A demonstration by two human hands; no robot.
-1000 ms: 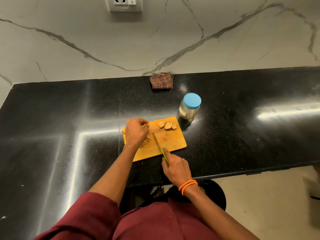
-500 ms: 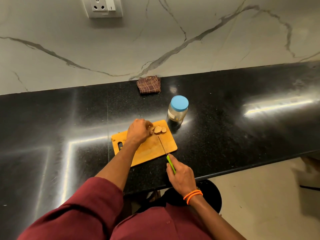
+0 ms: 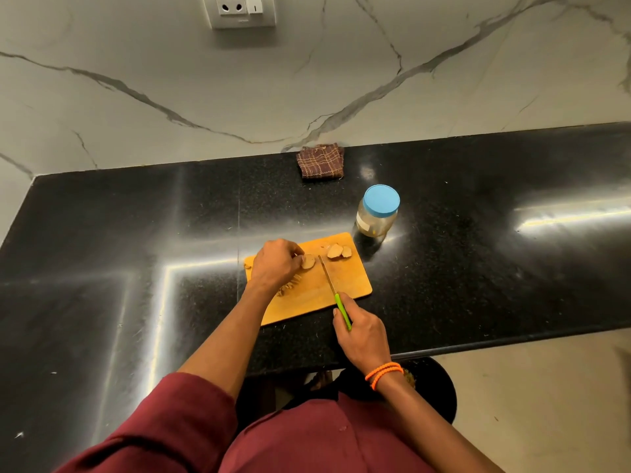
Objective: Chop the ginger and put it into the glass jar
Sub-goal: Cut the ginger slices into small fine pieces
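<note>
While a ginger piece [image 3: 308,261] is pinched on the cutting board [image 3: 351,285] by the left hand [image 3: 276,262], a green-handled knife [image 3: 336,295] is gripped by the right hand [image 3: 363,336]. Glass jar [image 3: 377,213], blue-lidded, label unreadable, is placed on the tabletop [image 3: 478,268] at the board's one o'clock.

Left hand [image 3: 276,264] is curled, knuckles up, fingertips pinching a ginger slice [image 3: 308,261]. Right hand [image 3: 362,336] sits near the tabletop's front edge, fist-like grip around the knife handle [image 3: 342,311], orange bands on the wrist.
</note>
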